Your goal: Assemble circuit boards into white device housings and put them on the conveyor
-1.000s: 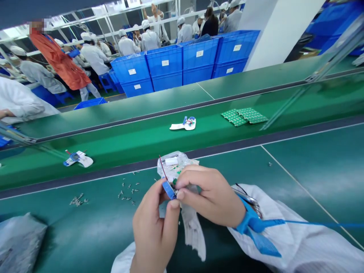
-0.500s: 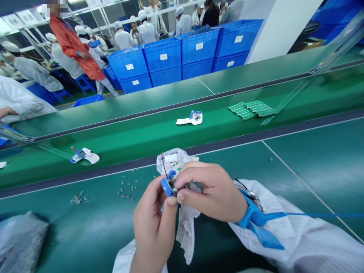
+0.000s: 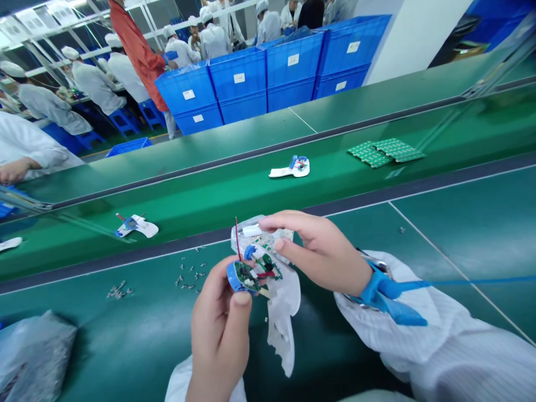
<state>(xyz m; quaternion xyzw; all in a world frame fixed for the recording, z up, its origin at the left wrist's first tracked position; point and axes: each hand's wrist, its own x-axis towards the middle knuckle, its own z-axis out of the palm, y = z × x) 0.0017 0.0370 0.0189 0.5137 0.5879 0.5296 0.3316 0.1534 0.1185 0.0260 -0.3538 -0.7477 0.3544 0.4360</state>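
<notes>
The sleeves run off the bottom edge, and the left hand [image 3: 220, 335] hides the near side of the unit [image 3: 251, 274] it grips between thumb and fingers. The parts on its board [image 3: 245, 272] are too fine for us to name. The right hand [image 3: 326, 254] reaches over a clear bag [image 3: 251, 230] just behind the unit, with its index finger above the bag and its thumb against it. We cannot tell whether it pinches anything.

The unit sits mid-frame, above the near table [image 3: 439, 234] and short of the belt [image 3: 234, 195]. We see a white shell [image 3: 285, 312] hanging down to the right, a green board on top with a blue round end, and a thin red wire [image 3: 237, 240] standing upright from it. A blue strap [image 3: 383, 290] wraps the right wrist. Small screws [image 3: 188, 276] lie scattered on the table, left of the hands.
</notes>
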